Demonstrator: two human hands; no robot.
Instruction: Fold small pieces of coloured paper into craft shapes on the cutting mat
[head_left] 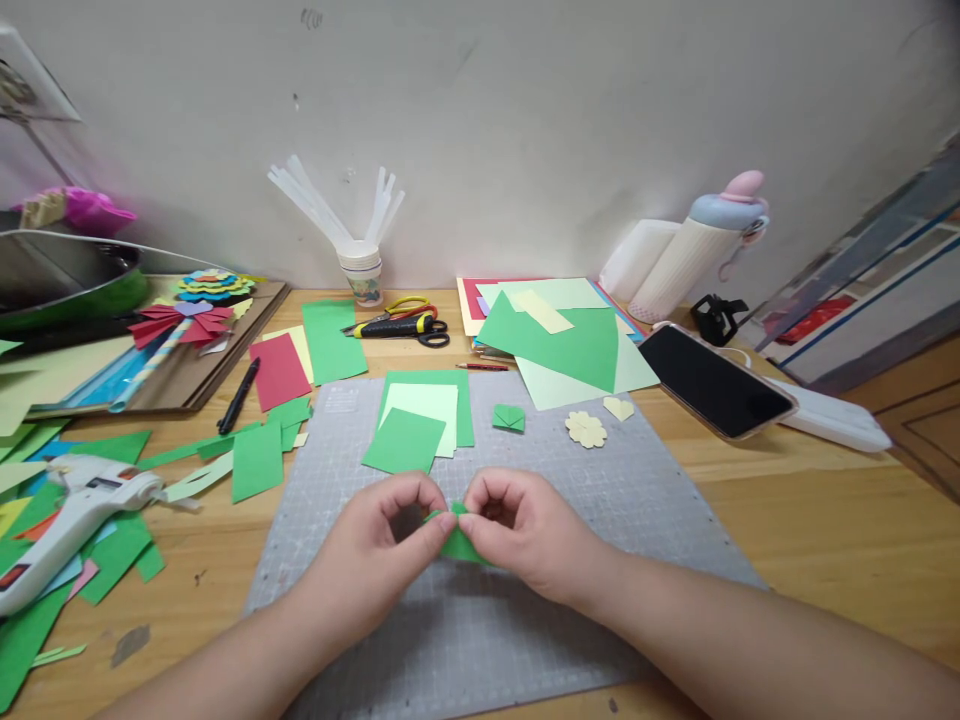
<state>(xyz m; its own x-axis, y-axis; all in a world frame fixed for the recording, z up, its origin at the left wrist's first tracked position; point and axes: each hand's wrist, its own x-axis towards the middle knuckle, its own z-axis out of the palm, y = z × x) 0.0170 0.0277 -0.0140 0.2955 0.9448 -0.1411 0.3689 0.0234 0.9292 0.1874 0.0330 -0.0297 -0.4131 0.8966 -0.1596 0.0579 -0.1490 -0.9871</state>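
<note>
Between both hands is a small piece of green paper (463,548), pinched over the grey cutting mat (360,650). My left hand (394,535) grips its left side between thumb and fingers. On the other side, my right hand (525,530) pinches it the same way, the two thumb tips almost meeting. The fingers hide much of the paper. Beyond them lie a small folded green paper (508,418), a cream paper flower (586,429) and a cream paper heart (618,408). A green sheet (405,440) overlaps paler sheets behind my left hand.
A white glue gun (82,510) rests on green scraps at the left. Further back are a black pen (240,395), scissors (431,335), a paper cup with strips (362,275) and stacked paper (562,340). A phone (716,380) and bottle (694,250) stand at right.
</note>
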